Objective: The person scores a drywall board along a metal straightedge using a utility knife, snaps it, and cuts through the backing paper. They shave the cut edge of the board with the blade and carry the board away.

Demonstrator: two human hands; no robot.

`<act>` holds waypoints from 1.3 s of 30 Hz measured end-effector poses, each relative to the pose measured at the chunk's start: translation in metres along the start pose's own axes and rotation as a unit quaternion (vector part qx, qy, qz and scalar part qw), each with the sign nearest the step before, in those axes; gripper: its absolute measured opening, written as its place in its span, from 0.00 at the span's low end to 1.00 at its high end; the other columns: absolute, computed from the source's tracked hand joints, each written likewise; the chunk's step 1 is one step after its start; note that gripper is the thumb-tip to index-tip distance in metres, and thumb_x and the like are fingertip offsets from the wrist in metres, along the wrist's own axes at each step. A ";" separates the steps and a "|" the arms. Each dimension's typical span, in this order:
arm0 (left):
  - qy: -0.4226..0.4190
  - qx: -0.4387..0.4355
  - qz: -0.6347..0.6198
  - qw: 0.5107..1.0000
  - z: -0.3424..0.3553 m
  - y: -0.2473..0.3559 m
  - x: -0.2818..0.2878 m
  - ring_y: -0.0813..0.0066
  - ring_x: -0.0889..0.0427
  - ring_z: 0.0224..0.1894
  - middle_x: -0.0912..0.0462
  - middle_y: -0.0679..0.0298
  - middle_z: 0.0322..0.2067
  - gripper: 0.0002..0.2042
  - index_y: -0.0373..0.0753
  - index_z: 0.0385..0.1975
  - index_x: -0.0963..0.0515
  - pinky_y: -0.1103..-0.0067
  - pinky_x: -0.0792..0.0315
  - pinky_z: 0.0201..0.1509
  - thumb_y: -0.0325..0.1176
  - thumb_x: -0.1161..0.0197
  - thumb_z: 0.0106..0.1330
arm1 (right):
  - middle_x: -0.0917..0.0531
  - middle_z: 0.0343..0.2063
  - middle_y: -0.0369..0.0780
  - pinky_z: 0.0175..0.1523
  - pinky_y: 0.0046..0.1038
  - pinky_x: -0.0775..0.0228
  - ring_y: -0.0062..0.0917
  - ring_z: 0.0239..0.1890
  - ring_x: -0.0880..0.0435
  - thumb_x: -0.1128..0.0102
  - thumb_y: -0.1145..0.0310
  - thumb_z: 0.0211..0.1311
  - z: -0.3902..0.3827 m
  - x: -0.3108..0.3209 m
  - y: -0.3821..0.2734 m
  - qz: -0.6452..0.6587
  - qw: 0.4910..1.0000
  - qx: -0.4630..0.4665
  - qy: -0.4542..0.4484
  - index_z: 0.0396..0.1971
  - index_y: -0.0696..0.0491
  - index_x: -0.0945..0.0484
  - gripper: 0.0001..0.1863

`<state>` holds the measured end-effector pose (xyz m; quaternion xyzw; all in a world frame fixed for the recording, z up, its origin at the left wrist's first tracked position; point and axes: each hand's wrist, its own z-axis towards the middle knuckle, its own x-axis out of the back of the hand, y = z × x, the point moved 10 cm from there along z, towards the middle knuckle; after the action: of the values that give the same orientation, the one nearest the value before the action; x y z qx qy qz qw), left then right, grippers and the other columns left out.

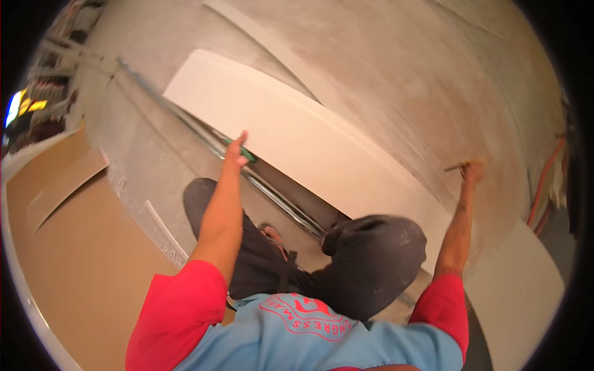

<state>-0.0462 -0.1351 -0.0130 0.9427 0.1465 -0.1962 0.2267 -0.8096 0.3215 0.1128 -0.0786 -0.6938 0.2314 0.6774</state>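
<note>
A long white board (pixel 266 117), which looks like drywall, lies slantwise on the floor in front of my knees. My left hand (pixel 235 154) is closed round a green-handled tool (pixel 249 154) at the board's near long edge; its kind is mostly hidden by my fingers. Out to the right, past the board's far edge, my right hand (pixel 474 172) grips a thin dark tool (pixel 455 167) that points left. It is too small to name. Along the near side of the board runs a shiny metal channel (pixel 281 203), close to my feet.
Another pale strip (pixel 272 46) lies beyond the white board. Brown boards (pixel 68 247) fill the left side, and a narrow white offcut (pixel 166 232) lies beside them. At the right are a pale panel (pixel 516 290) and an orange hose or cord (pixel 546 182).
</note>
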 end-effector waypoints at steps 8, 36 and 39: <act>0.167 -0.150 0.022 0.974 -0.079 0.119 0.069 0.55 0.27 0.57 0.29 0.48 0.58 0.34 0.28 0.59 0.36 0.62 0.34 0.63 0.37 0.28 0.57 | 0.24 0.37 0.41 0.45 0.35 0.33 0.31 0.37 0.28 0.52 0.62 0.64 -0.170 0.084 -0.232 0.744 0.591 -0.211 -0.229 0.39 0.55 0.26 0.13; -0.118 -0.687 0.269 0.665 -1.027 0.518 -0.337 0.86 0.27 0.31 0.20 0.71 0.31 0.12 0.35 0.42 0.22 0.85 0.31 0.35 0.35 0.34 0.64 | 0.28 0.55 0.45 0.58 0.47 0.31 0.37 0.54 0.27 0.59 0.48 0.71 -0.450 0.494 -0.277 0.869 0.284 0.131 -0.383 0.61 0.45 0.36 0.25; -0.062 -0.700 0.321 0.635 -1.023 0.505 -0.276 0.84 0.26 0.31 0.19 0.71 0.31 0.12 0.36 0.42 0.21 0.83 0.30 0.35 0.34 0.33 0.63 | 0.29 0.57 0.46 0.63 0.45 0.35 0.37 0.57 0.29 0.60 0.48 0.72 -0.467 0.538 -0.319 0.848 0.193 0.222 -0.441 0.64 0.44 0.38 0.26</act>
<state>0.2061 -0.1217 1.1334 0.4752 -0.0860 -0.0075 0.8756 -0.3263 0.3678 0.7239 -0.3512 -0.3148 0.8078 -0.3536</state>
